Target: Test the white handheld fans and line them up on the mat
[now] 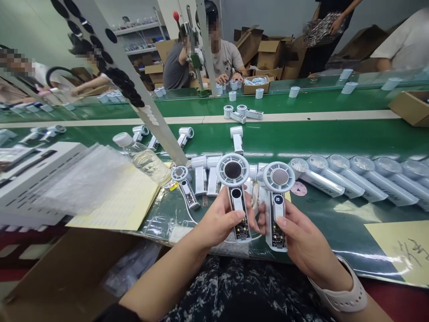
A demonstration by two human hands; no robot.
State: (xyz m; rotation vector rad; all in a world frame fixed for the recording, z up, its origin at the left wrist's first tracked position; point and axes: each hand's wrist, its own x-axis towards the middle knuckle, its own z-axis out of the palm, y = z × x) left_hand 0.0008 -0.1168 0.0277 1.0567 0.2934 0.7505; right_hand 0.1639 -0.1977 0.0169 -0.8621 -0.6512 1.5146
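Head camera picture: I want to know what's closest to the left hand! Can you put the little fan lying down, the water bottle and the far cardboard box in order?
From the left hand:
1. Little fan, lying just to the hand's left.
2. Water bottle, farther left on the belt.
3. Cardboard box, far ahead, past the belts.

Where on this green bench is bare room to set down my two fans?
Bare green mat lies right of the lone fan, above the row of lying fans; also right of your right hand, below that row, by the yellow paper. Crowded left of your left hand: more fans, water bottle, bubble wrap.
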